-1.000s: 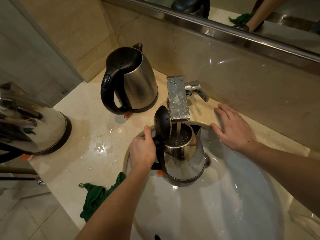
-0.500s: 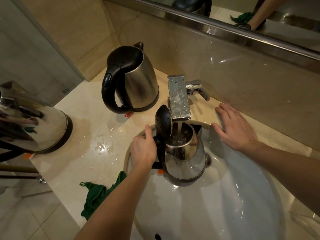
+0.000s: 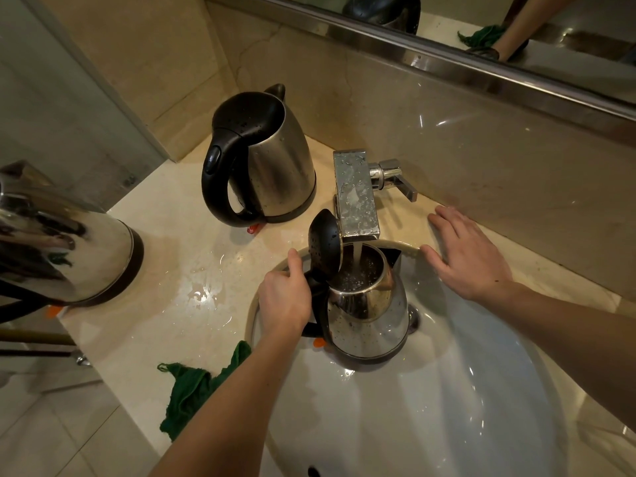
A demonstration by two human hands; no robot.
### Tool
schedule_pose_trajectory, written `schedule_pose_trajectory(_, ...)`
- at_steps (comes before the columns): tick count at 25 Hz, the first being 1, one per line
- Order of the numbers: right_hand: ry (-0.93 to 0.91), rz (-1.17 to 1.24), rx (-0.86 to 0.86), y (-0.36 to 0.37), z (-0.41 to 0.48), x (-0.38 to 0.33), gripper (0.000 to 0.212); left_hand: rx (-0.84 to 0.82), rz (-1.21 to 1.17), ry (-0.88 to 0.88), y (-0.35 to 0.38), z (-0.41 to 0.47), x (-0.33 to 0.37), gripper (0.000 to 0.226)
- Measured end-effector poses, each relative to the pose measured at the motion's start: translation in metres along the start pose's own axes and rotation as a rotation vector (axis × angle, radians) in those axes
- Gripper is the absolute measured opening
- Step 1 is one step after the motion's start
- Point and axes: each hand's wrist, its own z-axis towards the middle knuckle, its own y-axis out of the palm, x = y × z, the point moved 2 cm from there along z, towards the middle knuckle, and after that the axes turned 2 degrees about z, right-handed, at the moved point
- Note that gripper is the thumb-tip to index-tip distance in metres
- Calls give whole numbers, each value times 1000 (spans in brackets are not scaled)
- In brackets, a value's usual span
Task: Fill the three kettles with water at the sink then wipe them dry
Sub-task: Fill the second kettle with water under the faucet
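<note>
A steel kettle [image 3: 366,315] with its black lid flipped up sits in the white sink [image 3: 430,414] under the chrome faucet [image 3: 354,197]. Water runs from the faucet into its open top. My left hand [image 3: 284,299] grips the kettle's black handle. My right hand [image 3: 464,256] rests flat, fingers spread, on the counter at the sink's far rim, below the faucet lever [image 3: 395,180]. A second steel kettle [image 3: 265,160], lid down, stands on the counter behind the sink. A third kettle [image 3: 62,242] stands at the left edge, partly cut off.
A green cloth [image 3: 192,390] lies crumpled on the counter's front edge, left of my forearm. Water puddles [image 3: 203,294] spot the marble counter [image 3: 165,235]. A mirror with a metal ledge [image 3: 447,60] runs above the backsplash. A glass panel stands at the left.
</note>
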Motion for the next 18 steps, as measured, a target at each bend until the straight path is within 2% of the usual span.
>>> schedule_pose_trajectory(9, -2, -2, -6, -1, -1, 0, 76, 0, -3, -1, 2, 2, -4, 67)
schedule_pose_trajectory(18, -5, -3, 3, 0, 0, 0, 76, -12, -8, 11, 0, 1, -2, 62)
